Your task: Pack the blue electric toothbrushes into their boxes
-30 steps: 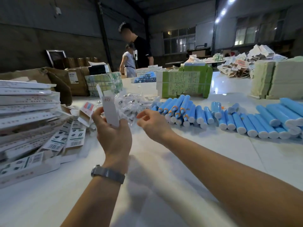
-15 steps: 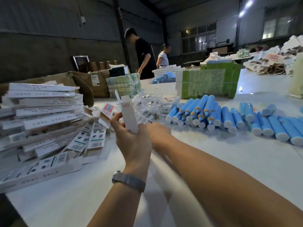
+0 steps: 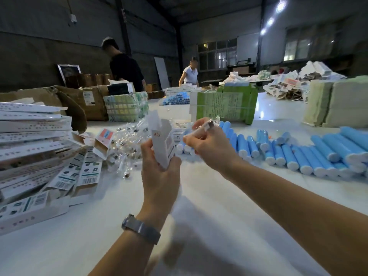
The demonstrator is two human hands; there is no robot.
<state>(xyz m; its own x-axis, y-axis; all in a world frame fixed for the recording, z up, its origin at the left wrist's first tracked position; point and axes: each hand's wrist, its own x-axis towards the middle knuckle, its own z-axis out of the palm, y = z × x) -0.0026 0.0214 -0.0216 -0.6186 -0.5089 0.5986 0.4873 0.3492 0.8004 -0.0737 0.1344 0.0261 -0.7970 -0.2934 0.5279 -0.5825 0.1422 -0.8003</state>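
Blue cylindrical plastic electric toothbrushes (image 3: pixel 288 154) are lying in rows on the white surface (image 3: pixel 219 206), right of both hands, none in hand. Left hand (image 3: pixel 159 172) is gripping an open-topped white cardboard box (image 3: pixel 162 144) upright. Right hand (image 3: pixel 211 144) is pinching a small clear plastic packet (image 3: pixel 207 126) just beside the box mouth. Step looks like loading the accessory; next move likely needs lining the packet up with the opening, then fetching a toothbrush.

Box (image 3: pixel 162 144) bottom hidden in left hand (image 3: pixel 159 172)
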